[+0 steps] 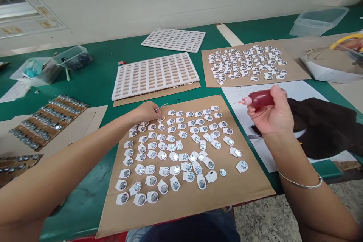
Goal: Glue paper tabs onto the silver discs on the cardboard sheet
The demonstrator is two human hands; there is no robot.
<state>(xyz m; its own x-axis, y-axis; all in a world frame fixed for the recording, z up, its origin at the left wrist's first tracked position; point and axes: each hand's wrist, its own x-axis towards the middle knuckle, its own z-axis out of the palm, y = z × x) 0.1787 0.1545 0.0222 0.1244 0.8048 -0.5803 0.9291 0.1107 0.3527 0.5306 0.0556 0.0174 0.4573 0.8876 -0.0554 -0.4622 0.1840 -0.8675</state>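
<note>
My left hand [146, 112] pinches a thin metal tool [161, 107], whose exact kind is too small to make out. It is at the far left part of a brown cardboard sheet [227, 198], close to a white tab there. Many white paper tabs with round silver discs [162, 155] lie in rough rows on this sheet. One small silver disc [223, 172] sits without a tab near the right front. My right hand [273, 115] is wrapped around a dark red squeeze bottle [260, 98], held tilted sideways above the table with its pink nozzle pointing left.
Beyond the sheet stand white grid trays [155, 75]. A second cardboard sheet [295, 70] carries more tabs. To the left are strips of metal parts [51, 119] and plastic boxes [73, 58]. Dark cloth [323, 128] and paper lie at right on the green table [82, 200].
</note>
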